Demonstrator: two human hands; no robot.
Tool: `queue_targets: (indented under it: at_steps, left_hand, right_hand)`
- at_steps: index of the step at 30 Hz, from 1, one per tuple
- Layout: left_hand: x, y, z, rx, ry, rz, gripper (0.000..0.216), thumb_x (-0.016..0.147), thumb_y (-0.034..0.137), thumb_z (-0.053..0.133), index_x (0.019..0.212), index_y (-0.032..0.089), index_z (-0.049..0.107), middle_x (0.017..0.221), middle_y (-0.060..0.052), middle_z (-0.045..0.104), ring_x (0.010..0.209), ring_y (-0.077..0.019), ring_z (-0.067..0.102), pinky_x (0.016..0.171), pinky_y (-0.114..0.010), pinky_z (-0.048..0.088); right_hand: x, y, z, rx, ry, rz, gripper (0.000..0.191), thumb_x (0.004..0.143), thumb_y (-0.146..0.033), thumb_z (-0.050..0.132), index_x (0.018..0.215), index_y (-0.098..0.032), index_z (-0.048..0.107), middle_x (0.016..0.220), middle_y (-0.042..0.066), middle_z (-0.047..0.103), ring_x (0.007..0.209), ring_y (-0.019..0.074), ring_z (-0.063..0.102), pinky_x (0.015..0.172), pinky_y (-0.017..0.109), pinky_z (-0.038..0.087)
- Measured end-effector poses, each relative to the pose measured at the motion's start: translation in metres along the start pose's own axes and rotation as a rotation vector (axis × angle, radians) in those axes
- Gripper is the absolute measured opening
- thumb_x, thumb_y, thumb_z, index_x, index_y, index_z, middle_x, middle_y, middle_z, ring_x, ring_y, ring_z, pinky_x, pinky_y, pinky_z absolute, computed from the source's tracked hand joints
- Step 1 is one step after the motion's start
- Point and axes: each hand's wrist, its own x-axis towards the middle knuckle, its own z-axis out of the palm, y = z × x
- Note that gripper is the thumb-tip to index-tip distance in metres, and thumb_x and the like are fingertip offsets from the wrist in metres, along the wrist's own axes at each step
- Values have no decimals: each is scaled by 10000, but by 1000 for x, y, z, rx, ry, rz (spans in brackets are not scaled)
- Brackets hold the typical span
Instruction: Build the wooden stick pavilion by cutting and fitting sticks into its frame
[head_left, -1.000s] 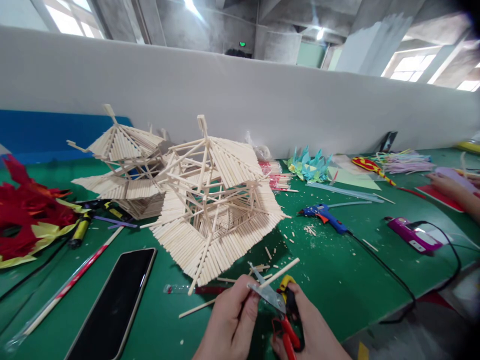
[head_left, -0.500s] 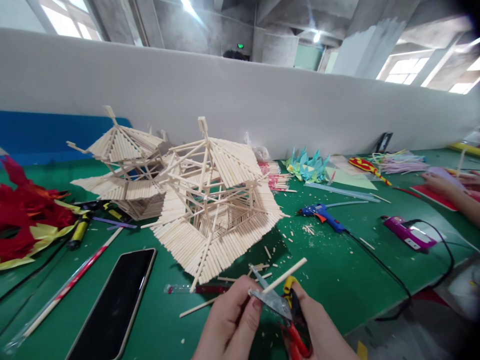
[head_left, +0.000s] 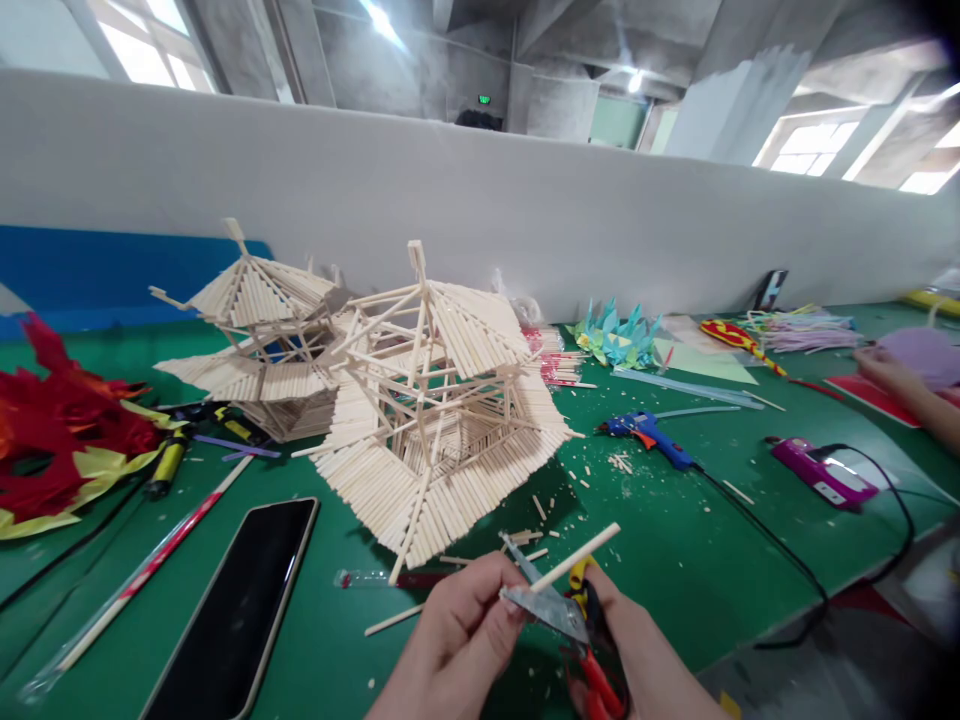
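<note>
My left hand (head_left: 461, 635) is closed, with thumb and fingers pinching a short wooden stick (head_left: 585, 550) that slants up to the right. In my right hand (head_left: 649, 650) is a pair of scissors (head_left: 553, 610) with red and yellow handles. The blades are apart, and the stick lies between them close to my left fingertips. Just beyond both hands stands a pavilion model (head_left: 457, 500) built of wooden sticks, its upper roof partly covered. Loose stick offcuts (head_left: 540, 505) are scattered on the green table (head_left: 712, 570) around it.
A second stick pavilion (head_left: 262, 375) stands at left, near red paper work (head_left: 60, 430) and a phone (head_left: 232, 610). To the right lie a blue glue gun (head_left: 656, 440) with a trailing cord and a purple power box (head_left: 821, 472). Another person's hand (head_left: 889, 375) is at far right.
The view has shifted slightly, so the models and table things sit a little further right. My hands keep the same hold on the stick and scissors. The other person's purple item has moved.
</note>
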Motion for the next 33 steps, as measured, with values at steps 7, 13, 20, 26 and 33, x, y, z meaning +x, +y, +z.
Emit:
queue_targets:
  at_steps: [7, 13, 20, 26, 33]
  left_hand:
    - [-8, -14, 14, 396, 309, 163, 143, 831, 292, 471, 790, 220, 588, 693, -9, 569, 615, -147, 485, 590, -234, 361]
    - [-5, -12, 7, 189, 168, 43, 257, 818, 383, 484, 660, 198, 567, 560, 37, 412, 516, -109, 349, 495, -216, 283]
    - [0, -9, 4, -32, 64, -117, 313, 787, 471, 503, 678, 182, 550, 537, 59, 347, 475, -86, 260, 444, -207, 217]
    - [-5, -22, 11, 196, 287, 81, 262, 818, 426, 477, 719, 194, 546, 640, 13, 497, 597, -127, 434, 572, -224, 343]
    - [0, -19, 1, -406, 13, -215, 291, 753, 449, 579, 673, 183, 495, 476, 106, 251, 412, -49, 157, 414, -189, 135]
  right_hand:
    - [-13, -7, -2, -28, 4, -33, 220, 859, -305, 500, 1004, -152, 562, 992, 38, 606, 821, 162, 602, 708, 349, 502]
    - [-15, -10, -1, -40, -10, -44, 261, 856, -287, 508, 1085, -163, 524, 1087, 58, 566, 905, 188, 580, 754, 388, 488]
    - [-20, -3, -5, -47, -11, -14, 226, 866, -295, 487, 1055, -185, 545, 1080, 48, 571, 876, 175, 584, 739, 357, 495]
    - [-18, -1, 4, -38, 22, -6, 372, 670, -216, 670, 1027, -195, 569, 795, 20, 668, 716, 209, 650, 594, 257, 513]
    - [-8, 18, 14, -69, 43, 26, 172, 774, -278, 565, 910, -178, 596, 754, 37, 669, 707, 186, 663, 570, 229, 508]
